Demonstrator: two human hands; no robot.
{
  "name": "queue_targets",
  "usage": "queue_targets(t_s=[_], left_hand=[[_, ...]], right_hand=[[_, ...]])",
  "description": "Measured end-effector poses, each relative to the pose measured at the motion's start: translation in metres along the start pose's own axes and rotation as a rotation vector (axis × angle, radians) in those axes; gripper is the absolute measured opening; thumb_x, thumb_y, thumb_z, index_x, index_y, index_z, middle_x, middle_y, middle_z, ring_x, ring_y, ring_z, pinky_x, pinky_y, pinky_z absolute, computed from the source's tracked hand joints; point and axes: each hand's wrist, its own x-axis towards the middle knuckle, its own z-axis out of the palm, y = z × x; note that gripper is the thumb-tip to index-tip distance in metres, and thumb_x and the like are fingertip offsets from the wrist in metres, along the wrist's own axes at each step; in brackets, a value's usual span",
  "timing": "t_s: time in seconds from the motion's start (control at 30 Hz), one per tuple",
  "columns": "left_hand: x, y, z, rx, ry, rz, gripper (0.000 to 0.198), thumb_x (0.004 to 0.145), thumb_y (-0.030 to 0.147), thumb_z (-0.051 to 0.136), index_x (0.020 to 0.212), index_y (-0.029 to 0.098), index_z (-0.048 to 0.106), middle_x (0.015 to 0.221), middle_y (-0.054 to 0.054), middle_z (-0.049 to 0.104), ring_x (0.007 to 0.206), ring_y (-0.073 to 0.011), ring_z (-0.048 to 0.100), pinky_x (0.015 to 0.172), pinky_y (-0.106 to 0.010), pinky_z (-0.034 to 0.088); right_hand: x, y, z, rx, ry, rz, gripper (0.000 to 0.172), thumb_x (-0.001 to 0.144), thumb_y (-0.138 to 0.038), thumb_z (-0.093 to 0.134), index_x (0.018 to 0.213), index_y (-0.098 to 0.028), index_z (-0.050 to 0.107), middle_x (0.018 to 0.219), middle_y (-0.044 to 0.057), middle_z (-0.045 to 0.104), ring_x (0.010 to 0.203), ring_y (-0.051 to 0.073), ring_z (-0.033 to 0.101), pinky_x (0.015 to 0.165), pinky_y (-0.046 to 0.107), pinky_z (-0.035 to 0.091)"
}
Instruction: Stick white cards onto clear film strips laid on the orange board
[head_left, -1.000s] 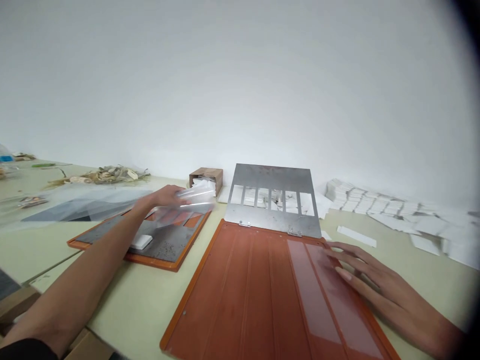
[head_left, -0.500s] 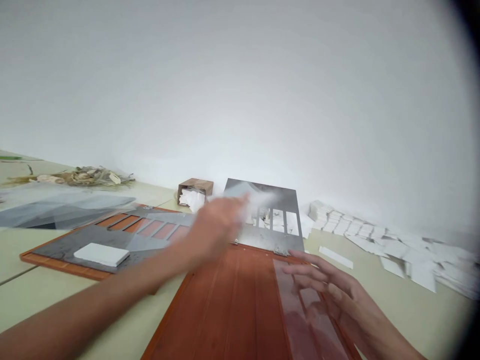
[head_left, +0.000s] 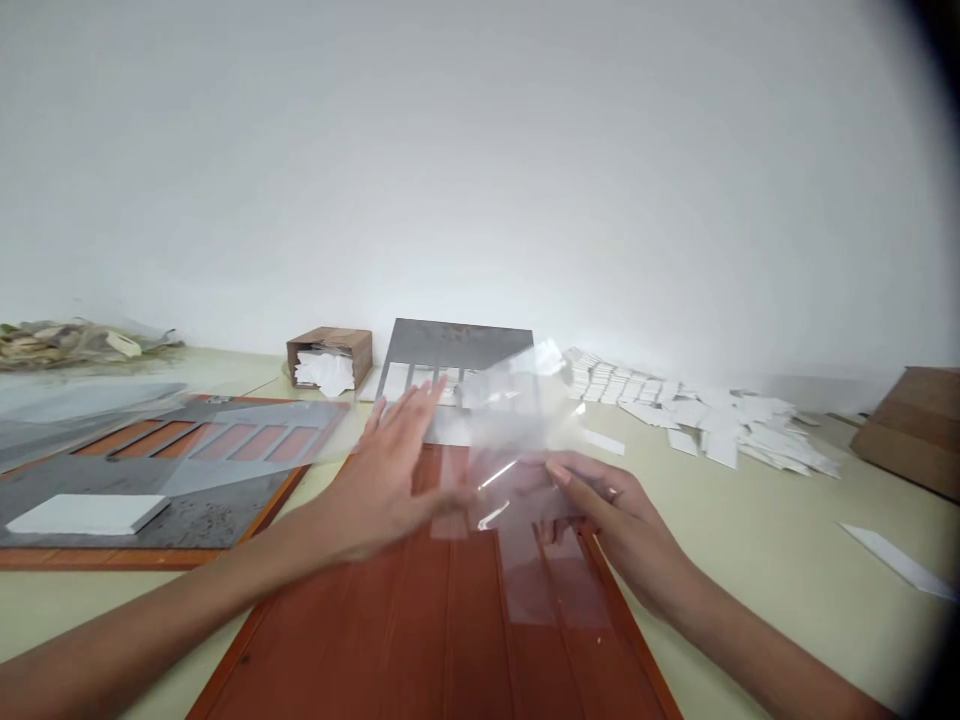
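Note:
My right hand (head_left: 611,500) pinches a crumpled, shiny clear plastic sheet (head_left: 517,420) between thumb and fingers, over the red-brown board (head_left: 382,620). At the sheet's left side, my left hand (head_left: 394,470) is spread, with its thumb reaching toward the film; blur hides whether they touch. Flat on the board, beneath and in front of my right hand, lies another clear film piece (head_left: 555,580). Behind the hands, a grey metal plate (head_left: 465,345) with rectangular slots is tilted up at the board's far end, partly hidden by the sheet.
On the left, a second board carries a slotted metal plate (head_left: 202,510), clear sheets and a white stack (head_left: 86,513). A cardboard box (head_left: 352,345) of white pieces stands behind. White cards (head_left: 720,420) lie scattered at right, near a brown carton (head_left: 915,430).
My view has turned right. My left hand has come back from the tilted plate and spread its fingers. My right hand has lifted off the board film and now pinches the plastic sheet.

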Motion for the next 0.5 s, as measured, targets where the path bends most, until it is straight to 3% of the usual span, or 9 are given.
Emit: queue_targets(t_s=[0.07,0.17,0.27,0.37,0.5], left_hand=[[0.007,-0.019,-0.003,-0.295,0.012,-0.155,0.084,0.095,0.068,0.049,0.163,0.037,0.009,0.171,-0.008,0.016,0.155,-0.0369,0.019,0.122,-0.062,0.024],[0.015,-0.033,0.0,-0.621,0.071,-0.298,0.083,0.091,0.06,0.065,0.158,0.034,0.024,0.162,-0.015,0.038,0.142,-0.0346,0.047,0.112,-0.055,0.043],[0.018,-0.029,0.003,-0.773,0.16,-0.317,0.084,0.081,0.05,0.08,0.15,0.027,0.038,0.149,-0.017,0.053,0.127,-0.0313,0.061,0.108,-0.051,0.047],[0.018,-0.022,-0.001,-0.855,0.208,-0.287,0.069,0.085,0.051,0.076,0.143,0.026,0.048,0.134,-0.011,0.065,0.121,-0.0258,0.063,0.107,-0.043,0.046],[0.017,-0.023,-0.01,-0.881,0.182,-0.214,0.045,0.086,0.048,0.075,0.125,0.027,0.068,0.088,-0.002,0.073,0.093,-0.019,0.068,0.091,-0.033,0.051]], right_hand=[[0.003,-0.001,-0.009,-0.022,-0.016,-0.037,0.041,0.098,-0.051,0.06,0.124,-0.021,0.07,0.12,0.009,0.071,0.067,0.013,0.065,0.068,0.03,0.055],[0.005,0.0,-0.02,-0.067,-0.08,-0.062,0.036,0.099,-0.047,0.059,0.119,-0.021,0.073,0.115,0.01,0.072,0.072,0.014,0.066,0.074,0.032,0.055],[0.006,0.002,-0.026,-0.075,-0.138,-0.079,0.034,0.099,-0.046,0.06,0.115,-0.019,0.075,0.101,0.01,0.075,0.077,0.017,0.067,0.07,0.031,0.055],[0.007,0.002,-0.03,-0.072,-0.164,-0.088,0.031,0.099,-0.043,0.06,0.112,-0.019,0.076,0.095,0.009,0.075,0.07,0.015,0.065,0.064,0.029,0.053],[0.008,0.001,-0.032,-0.025,-0.127,-0.109,0.027,0.098,-0.041,0.063,0.105,-0.019,0.077,0.083,0.006,0.073,0.057,0.011,0.059,0.055,0.026,0.05]])
